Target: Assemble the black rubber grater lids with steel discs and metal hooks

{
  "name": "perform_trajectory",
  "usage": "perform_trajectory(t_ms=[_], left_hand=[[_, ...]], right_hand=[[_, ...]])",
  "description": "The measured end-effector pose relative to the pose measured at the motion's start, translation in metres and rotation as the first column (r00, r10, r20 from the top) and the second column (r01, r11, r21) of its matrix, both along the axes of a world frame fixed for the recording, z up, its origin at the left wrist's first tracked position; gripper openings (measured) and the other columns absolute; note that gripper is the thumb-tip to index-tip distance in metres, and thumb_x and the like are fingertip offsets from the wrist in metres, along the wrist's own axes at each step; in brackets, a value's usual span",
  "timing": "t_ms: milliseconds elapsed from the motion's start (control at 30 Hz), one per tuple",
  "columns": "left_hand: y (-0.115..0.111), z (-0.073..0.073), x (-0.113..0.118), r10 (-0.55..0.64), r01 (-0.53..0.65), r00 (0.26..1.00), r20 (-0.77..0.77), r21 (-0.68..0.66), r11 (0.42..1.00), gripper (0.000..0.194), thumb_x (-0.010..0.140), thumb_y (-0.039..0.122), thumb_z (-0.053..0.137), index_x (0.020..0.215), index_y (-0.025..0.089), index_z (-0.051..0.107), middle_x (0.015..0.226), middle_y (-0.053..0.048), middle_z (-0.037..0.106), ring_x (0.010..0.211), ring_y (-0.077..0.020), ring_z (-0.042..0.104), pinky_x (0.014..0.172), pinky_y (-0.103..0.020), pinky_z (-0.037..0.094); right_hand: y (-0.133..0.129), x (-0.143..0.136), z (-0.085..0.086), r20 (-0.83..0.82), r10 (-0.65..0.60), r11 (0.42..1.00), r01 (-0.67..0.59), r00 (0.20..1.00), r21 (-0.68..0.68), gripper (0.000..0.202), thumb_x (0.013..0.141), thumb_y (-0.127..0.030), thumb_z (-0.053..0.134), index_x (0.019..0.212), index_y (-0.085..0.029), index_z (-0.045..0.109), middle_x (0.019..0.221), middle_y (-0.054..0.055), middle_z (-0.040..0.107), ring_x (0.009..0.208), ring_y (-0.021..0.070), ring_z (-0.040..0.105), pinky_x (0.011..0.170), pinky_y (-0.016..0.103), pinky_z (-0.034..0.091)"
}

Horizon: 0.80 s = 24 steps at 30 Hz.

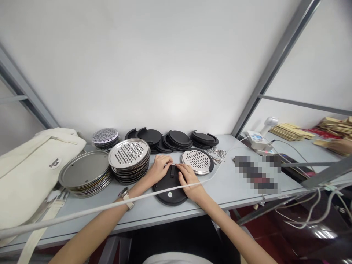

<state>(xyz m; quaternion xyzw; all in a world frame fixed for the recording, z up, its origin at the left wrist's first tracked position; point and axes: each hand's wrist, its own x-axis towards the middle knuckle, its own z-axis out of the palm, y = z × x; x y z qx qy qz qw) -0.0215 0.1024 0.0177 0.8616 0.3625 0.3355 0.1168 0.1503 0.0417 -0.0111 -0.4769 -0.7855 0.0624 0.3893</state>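
Note:
A round black base [167, 200] lies on the table in front of me, with a short dark tab near its far edge and a small pale round spot near its front. At that far edge my left hand [161, 169] bends over with its fingertips pinched together. My right hand [191, 181] meets it from the other side, fingers curled and thumb on the base. Between the fingertips a thin light sliver shows, too small to name. Just right of the hands is a round metal grater plate [195, 160] set in a black rim. Bent metal wire pieces [218, 156] lie behind it.
Grater discs [129, 153] are stacked left of my hands, beside grey round plates [85, 170]. More black holders [178, 138] line the wall. A cream bag [33, 165] fills the left end. A white cable [101, 208] crosses in front; another person's hand [342, 146] shows at far right.

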Motion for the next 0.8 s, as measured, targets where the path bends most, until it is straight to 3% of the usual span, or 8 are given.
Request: perform_trajectory(t_ms=[800], left_hand=[[-0.0010, 0.0018, -0.0021, 0.002, -0.002, 0.999, -0.034, 0.012, 1.000, 0.015, 0.088, 0.017, 0.049, 0.086, 0.018, 0.063, 0.089, -0.003, 0.067, 0.088, -0.0181, 0.057, 0.089, -0.036, 0.033]], right_hand=[[-0.0027, -0.0010, 0.0061, -0.046, 0.022, 1.000, -0.022, 0.999, 0.005, 0.036, 0.093, -0.020, 0.035, 0.125, -0.020, 0.051, 0.117, 0.011, 0.056, 0.109, 0.0236, 0.050, 0.098, 0.047, 0.042]])
